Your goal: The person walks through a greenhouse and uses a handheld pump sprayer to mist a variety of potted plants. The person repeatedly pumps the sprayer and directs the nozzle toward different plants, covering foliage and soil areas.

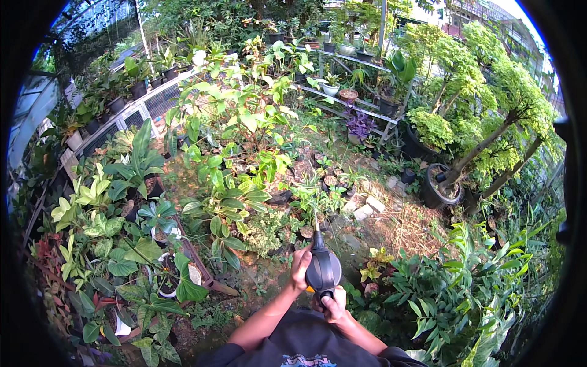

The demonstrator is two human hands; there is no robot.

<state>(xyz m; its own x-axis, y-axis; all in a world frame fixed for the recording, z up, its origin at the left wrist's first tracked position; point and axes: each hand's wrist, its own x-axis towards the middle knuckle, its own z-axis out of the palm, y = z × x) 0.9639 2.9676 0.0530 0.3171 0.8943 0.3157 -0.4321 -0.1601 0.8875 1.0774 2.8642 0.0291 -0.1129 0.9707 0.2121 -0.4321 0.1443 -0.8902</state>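
Note:
A dark, rounded hand-held device with a tapered nozzle (323, 270), perhaps a sprayer or duster, is held in front of my chest. My left hand (301, 267) grips its left side near the nozzle's base. Around the rear end, by a round black knob, my right hand (334, 303) is closed, with the thumb near the knob. The nozzle points away from me, towards small green potted plants (316, 195). A thin pale streak shows ahead of the tip; I cannot tell what it is.
Leafy plants in white pots (169, 275) crowd the left. Grey bricks (363, 212) lie beyond the nozzle. A large black pot (441, 186) with a thick-stemmed tree stands at right, near a tiered metal rack (353, 110). A leafy shrub (440, 284) grows at lower right.

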